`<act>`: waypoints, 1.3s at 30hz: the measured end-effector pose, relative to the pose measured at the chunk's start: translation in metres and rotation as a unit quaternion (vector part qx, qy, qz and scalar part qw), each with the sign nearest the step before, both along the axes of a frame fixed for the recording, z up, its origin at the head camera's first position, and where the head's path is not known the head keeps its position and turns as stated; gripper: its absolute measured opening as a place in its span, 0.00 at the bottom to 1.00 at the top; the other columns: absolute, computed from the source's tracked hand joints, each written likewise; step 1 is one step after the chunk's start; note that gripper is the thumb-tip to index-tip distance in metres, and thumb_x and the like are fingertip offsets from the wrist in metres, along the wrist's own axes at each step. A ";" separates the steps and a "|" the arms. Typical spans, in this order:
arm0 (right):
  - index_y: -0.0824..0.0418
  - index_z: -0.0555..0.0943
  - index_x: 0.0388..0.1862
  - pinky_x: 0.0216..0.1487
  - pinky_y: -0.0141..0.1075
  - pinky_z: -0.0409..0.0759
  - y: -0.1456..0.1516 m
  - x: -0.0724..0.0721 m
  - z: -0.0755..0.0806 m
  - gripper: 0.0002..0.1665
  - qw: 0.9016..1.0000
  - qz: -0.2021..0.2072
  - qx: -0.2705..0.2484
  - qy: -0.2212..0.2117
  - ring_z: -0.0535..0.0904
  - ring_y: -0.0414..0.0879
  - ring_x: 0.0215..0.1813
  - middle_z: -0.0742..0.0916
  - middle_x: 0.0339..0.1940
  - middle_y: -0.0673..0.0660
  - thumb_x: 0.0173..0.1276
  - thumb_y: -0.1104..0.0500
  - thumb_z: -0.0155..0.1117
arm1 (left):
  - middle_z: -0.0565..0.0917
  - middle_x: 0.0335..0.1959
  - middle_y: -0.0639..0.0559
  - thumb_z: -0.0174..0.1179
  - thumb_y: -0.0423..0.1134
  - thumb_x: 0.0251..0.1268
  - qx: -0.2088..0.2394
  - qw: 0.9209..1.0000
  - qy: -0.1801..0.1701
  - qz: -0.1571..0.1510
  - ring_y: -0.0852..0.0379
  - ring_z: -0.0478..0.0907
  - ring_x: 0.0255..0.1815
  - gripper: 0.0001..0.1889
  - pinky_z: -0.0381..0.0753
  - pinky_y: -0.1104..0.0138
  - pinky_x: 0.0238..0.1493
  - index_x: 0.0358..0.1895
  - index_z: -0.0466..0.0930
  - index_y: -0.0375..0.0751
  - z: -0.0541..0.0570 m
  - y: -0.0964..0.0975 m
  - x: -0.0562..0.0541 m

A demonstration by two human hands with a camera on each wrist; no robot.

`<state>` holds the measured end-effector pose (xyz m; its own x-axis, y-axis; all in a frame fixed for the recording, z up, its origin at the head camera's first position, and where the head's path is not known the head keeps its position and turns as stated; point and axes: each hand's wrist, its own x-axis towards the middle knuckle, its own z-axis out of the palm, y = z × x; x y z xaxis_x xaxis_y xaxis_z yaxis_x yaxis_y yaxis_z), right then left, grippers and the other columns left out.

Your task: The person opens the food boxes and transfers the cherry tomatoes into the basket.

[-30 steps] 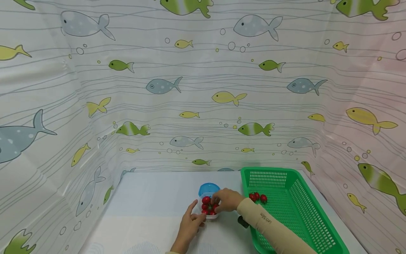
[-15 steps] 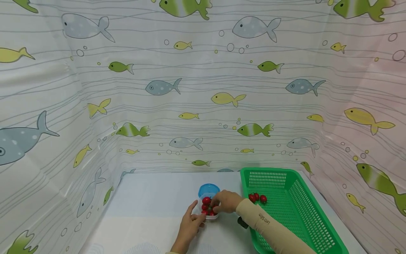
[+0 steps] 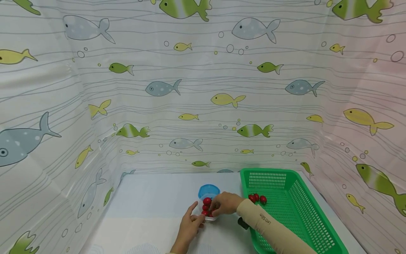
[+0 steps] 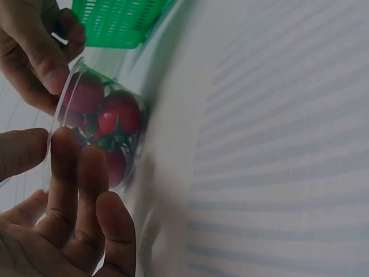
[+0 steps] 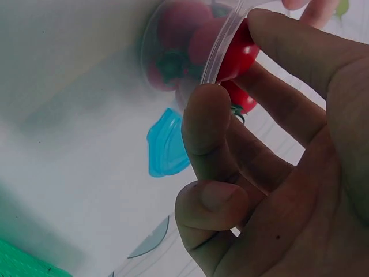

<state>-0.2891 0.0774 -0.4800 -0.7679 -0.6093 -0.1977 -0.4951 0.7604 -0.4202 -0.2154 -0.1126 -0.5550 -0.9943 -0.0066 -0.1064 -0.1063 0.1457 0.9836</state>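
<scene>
A small clear plastic container (image 3: 210, 219) stands on the table, filled with red cherry tomatoes (image 3: 207, 201). My left hand (image 3: 189, 225) holds it from the left and near side, thumb by the near rim. In the left wrist view, curved fingers (image 4: 64, 167) lie along the clear wall. From the right, my right hand (image 3: 227, 203) reaches over the rim, its thumb and fingers pinching a cherry tomato (image 5: 237, 55) at the container's mouth. Part of that tomato is hidden behind the fingers. A blue lid (image 3: 208, 191) lies just behind the container.
A large green plastic basket (image 3: 285, 211) stands on the right, partly under my right sleeve (image 3: 269, 225). Several cherry tomatoes (image 3: 263, 199) lie along its left side. Fish-patterned sheeting (image 3: 190, 127) rises behind and on both sides of the white table (image 3: 152, 204).
My right hand has moved slightly down and nearer over the container, covering more of the tomatoes. The left hand stays in place. The head view has shifted a little.
</scene>
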 end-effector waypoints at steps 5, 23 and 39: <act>0.50 0.90 0.44 0.41 0.36 0.80 0.001 0.000 -0.001 0.10 1.000 0.006 0.002 0.011 0.78 0.34 0.35 0.86 0.31 0.40 0.65 0.51 0.74 | 0.87 0.35 0.42 0.60 0.39 0.72 -0.002 1.000 -0.001 0.001 0.50 0.84 0.33 0.35 0.73 0.64 0.27 0.78 0.58 0.37 -0.001 0.000 0.000; 0.50 0.88 0.46 0.47 0.43 0.82 0.014 -0.003 0.015 0.11 0.998 0.011 -0.045 0.031 0.82 0.46 0.48 0.88 0.39 0.46 0.66 0.53 0.72 | 0.88 0.34 0.44 0.60 0.39 0.72 -0.006 1.000 -0.008 0.004 0.51 0.84 0.33 0.35 0.74 0.63 0.29 0.78 0.58 0.37 0.001 0.001 0.000; 0.55 0.86 0.51 0.42 0.36 0.82 0.041 -0.007 0.030 0.15 0.987 0.005 -0.148 0.057 0.80 0.42 0.44 0.88 0.43 0.49 0.66 0.56 0.73 | 0.87 0.34 0.46 0.60 0.40 0.72 -0.007 1.000 -0.017 0.010 0.52 0.84 0.33 0.35 0.74 0.63 0.29 0.78 0.57 0.37 0.001 0.004 -0.003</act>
